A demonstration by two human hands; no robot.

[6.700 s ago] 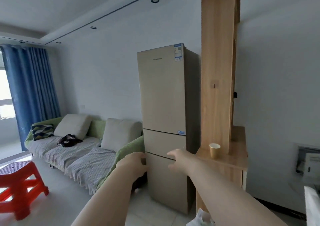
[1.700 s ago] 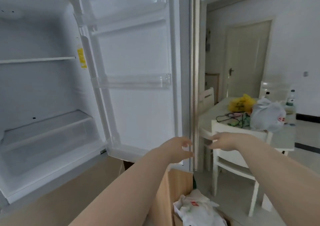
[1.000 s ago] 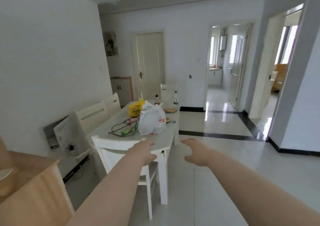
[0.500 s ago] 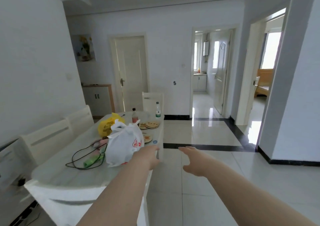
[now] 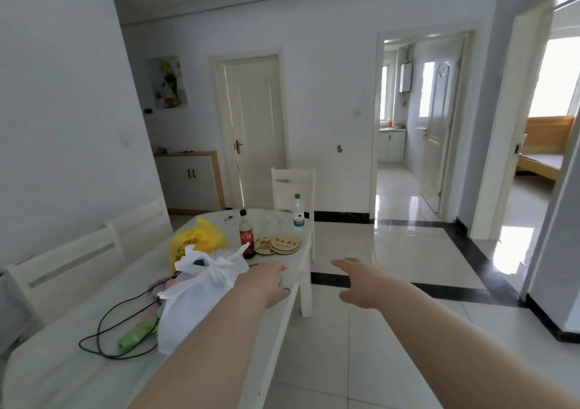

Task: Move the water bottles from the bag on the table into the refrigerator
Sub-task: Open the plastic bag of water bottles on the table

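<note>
The person is reaching for the white bag (image 5: 201,295) sitting on the table (image 5: 56,374), near its right edge. The left hand (image 5: 266,284) is hovering just beside it, fingers loose and empty. The right hand (image 5: 361,286) is hanging open over the floor (image 5: 392,361). Steadying the bag away from that edge while undoing its knot (image 5: 216,267) seems wisest. The right side is offering walking room.
</note>
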